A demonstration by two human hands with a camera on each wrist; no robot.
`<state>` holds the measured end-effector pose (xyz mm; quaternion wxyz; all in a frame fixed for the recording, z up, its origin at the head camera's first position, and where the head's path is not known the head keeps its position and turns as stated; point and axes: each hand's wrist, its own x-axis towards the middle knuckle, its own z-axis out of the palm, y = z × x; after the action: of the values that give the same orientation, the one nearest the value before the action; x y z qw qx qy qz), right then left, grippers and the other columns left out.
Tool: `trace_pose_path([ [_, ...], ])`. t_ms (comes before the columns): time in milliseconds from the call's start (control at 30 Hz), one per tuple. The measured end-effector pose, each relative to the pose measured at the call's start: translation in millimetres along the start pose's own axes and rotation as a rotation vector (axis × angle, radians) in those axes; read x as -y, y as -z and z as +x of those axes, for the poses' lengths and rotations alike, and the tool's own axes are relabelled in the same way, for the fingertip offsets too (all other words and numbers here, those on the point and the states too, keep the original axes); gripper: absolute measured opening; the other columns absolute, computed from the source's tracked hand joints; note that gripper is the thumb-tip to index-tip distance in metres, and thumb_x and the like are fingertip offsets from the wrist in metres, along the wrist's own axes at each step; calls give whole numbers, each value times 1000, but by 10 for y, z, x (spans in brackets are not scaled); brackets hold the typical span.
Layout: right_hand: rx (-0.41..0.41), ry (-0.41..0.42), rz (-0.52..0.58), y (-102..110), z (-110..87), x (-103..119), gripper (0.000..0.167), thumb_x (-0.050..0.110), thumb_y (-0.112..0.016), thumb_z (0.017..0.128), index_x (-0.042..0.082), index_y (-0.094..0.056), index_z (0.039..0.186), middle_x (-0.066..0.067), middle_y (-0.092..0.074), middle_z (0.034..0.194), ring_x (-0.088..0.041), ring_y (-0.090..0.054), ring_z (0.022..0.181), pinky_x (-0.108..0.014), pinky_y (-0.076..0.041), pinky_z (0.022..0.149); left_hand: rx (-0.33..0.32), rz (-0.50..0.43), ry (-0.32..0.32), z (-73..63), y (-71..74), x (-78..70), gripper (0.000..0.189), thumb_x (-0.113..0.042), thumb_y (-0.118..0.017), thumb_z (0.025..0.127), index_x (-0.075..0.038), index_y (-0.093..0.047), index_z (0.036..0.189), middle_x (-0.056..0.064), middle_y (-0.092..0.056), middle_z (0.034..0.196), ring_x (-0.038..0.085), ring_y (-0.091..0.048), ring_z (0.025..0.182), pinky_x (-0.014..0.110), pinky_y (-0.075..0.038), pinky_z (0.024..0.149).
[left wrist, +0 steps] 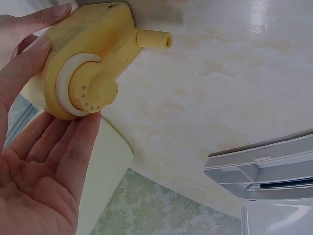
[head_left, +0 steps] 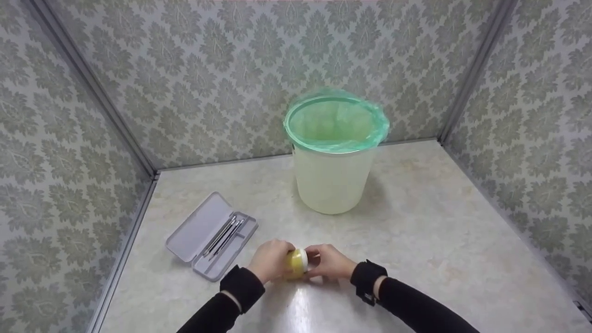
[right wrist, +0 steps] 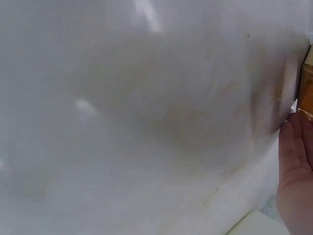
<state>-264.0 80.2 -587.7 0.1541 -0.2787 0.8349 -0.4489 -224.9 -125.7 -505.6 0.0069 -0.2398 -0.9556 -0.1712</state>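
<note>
A yellow pencil sharpener [head_left: 295, 264] lies low over the table in front of me, between both hands. In the left wrist view the sharpener [left wrist: 93, 44] shows a white ring, a dotted round dial and a short hollow tube at its side. My left hand [head_left: 272, 261] grips its left side, thumb on the near side and fingers on the far side. At the white end, my right hand [head_left: 328, 262] holds on with curled fingers and thumb. An amber see-through part [right wrist: 307, 95] of the sharpener meets the right fingertips [right wrist: 296, 120] at the right wrist view's edge.
To the left, a grey pencil case [head_left: 196, 229] lies unfolded with a few slim pencils [head_left: 226, 236] inside. Behind the hands stands a pale bin [head_left: 330, 180] lined with a green bag [head_left: 381, 122]. Patterned wall panels [head_left: 231, 83] enclose the table.
</note>
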Motion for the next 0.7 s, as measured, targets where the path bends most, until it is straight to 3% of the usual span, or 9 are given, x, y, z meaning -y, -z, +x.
trace_pose_path([
  [133, 10, 1, 13, 73, -8, 54, 57, 15, -89, 76, 5, -69, 128, -11, -73, 129, -30, -67, 124, -41, -53, 108, 9, -18, 2, 2, 3, 3, 28, -9, -87, 69, -4, -77, 94, 8, -77, 86, 22, -68, 74, 35, -56, 71],
  [333, 26, 57, 43, 197, -14, 187, 68, 14, -87, 78, -5, -60, 137, -21, -65, 140, -38, -61, 132, -49, -49, 113, 17, -32, -4, -2, 10, 13, 25, -11, -88, 68, -5, -75, 88, 5, -75, 79, 16, -59, 67, 30, -49, 63],
  [700, 52, 88, 53, 93, 47, 212, 57, 9, -85, 80, 5, -66, 133, -13, -71, 134, -29, -67, 126, -37, -52, 110, -5, -29, -16, 0, -16, 24, 34, -31, -92, 70, -8, -77, 91, 3, -75, 79, 14, -61, 67, 29, -51, 64],
])
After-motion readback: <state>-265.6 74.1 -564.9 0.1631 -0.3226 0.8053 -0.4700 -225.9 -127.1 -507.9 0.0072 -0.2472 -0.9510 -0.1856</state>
